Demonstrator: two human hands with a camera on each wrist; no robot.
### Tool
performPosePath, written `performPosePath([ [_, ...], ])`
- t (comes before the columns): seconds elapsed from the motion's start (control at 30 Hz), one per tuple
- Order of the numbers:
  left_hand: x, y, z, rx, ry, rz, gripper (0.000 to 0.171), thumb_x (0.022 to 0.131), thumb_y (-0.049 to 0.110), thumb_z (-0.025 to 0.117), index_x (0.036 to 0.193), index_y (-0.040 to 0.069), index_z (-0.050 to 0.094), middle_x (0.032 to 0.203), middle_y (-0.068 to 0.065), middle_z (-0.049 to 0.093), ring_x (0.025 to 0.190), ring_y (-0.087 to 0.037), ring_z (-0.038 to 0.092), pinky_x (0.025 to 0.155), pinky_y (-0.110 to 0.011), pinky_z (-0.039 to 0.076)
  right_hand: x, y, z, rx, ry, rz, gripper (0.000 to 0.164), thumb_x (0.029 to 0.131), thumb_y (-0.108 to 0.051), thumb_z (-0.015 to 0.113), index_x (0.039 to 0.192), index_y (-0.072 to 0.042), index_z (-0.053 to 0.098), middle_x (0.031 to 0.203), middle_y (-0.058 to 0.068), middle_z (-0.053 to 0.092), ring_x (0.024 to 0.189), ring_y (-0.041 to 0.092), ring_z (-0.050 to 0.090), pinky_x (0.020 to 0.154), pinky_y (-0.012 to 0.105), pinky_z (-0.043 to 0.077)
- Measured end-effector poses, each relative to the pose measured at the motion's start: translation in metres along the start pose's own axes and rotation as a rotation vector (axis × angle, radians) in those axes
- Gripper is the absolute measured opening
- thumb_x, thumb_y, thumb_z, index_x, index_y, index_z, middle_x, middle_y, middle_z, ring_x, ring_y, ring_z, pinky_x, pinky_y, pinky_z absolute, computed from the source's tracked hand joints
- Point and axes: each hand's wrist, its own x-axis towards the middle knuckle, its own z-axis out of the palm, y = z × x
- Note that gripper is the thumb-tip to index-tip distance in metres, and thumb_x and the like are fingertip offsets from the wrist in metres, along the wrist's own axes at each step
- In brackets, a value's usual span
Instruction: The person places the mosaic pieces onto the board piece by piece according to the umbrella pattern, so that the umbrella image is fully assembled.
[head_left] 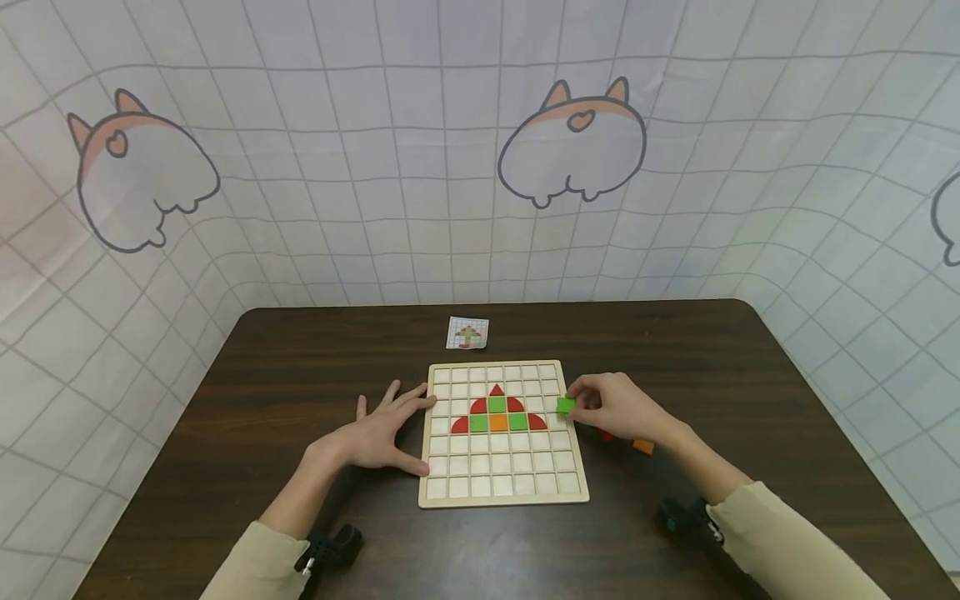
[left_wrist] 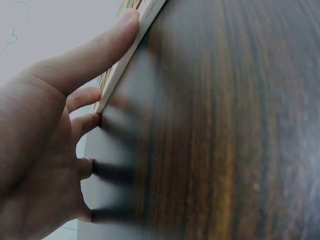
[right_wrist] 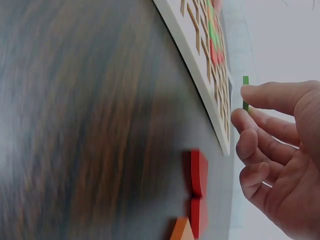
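A wooden grid board (head_left: 502,492) lies on the dark table, with a red triangle, red quarter-round tiles, green squares and an orange square set in its cells. My left hand (head_left: 375,433) is spread at the board's left edge; its thumb and fingertips touch the rim. In the left wrist view the thumb (left_wrist: 95,55) rests along that rim. Between thumb and fingers my right hand (head_left: 618,404) pinches a green square tile (head_left: 566,405), held over the board's right edge. That tile shows edge-on as a green strip (right_wrist: 245,92) in the right wrist view.
Behind the board lies a small picture card (head_left: 467,333) showing a similar coloured pattern. Red pieces (right_wrist: 199,172) and an orange piece (head_left: 642,447) lie on the table to the right, near and under my right forearm. A patterned cloth (head_left: 360,167) surrounds the table.
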Motion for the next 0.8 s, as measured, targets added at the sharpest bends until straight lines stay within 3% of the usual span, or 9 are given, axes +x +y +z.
performPosePath([
  [0.13, 0.000, 0.001, -0.001, 0.003, 0.002, -0.009, 0.104, 0.078, 0.054, 0.087, 0.161, 0.017, 0.036, 0.171, -0.011, 0.012, 0.153, -0.046, -0.008, 0.104, -0.082, -0.012, 0.003, -0.008, 0.010, -0.007, -0.025, -0.040, 0.019, 0.092, -0.012, 0.078, 0.109, -0.005, 0.072, 0.080, -0.007, 0.063, 0.064, 0.009, 0.056, 0.057, 0.028, 0.049],
  [0.37, 0.003, 0.004, -0.001, 0.064, 0.042, -0.023, 0.103, 0.076, 0.058, 0.087, 0.159, 0.019, 0.041, 0.170, -0.010, 0.019, 0.154, -0.046, 0.000, 0.105, -0.082, -0.007, 0.008, -0.022, 0.027, -0.042, -0.059, -0.130, 0.020, 0.091, -0.013, 0.078, 0.109, -0.005, 0.073, 0.081, -0.011, 0.063, 0.070, 0.006, 0.057, 0.064, 0.027, 0.051],
  [0.57, 0.005, 0.005, 0.000, 0.135, 0.074, -0.021, 0.104, 0.073, 0.063, 0.086, 0.158, 0.020, 0.044, 0.168, -0.008, 0.025, 0.154, -0.044, 0.006, 0.106, -0.082, -0.003, 0.011, -0.034, 0.037, -0.013, -0.083, -0.154, 0.020, 0.091, -0.012, 0.078, 0.109, -0.003, 0.073, 0.082, -0.010, 0.063, 0.072, 0.005, 0.057, 0.067, 0.026, 0.051],
  [0.8, 0.008, 0.003, -0.002, 0.163, 0.097, 0.004, 0.104, 0.074, 0.064, 0.086, 0.158, 0.021, 0.043, 0.167, -0.008, 0.029, 0.153, -0.044, 0.012, 0.107, -0.081, 0.000, 0.020, -0.043, 0.046, -0.050, -0.077, -0.191, 0.014, 0.091, -0.010, 0.079, 0.102, -0.005, 0.072, 0.077, -0.011, 0.060, 0.068, 0.005, 0.054, 0.066, 0.025, 0.050],
])
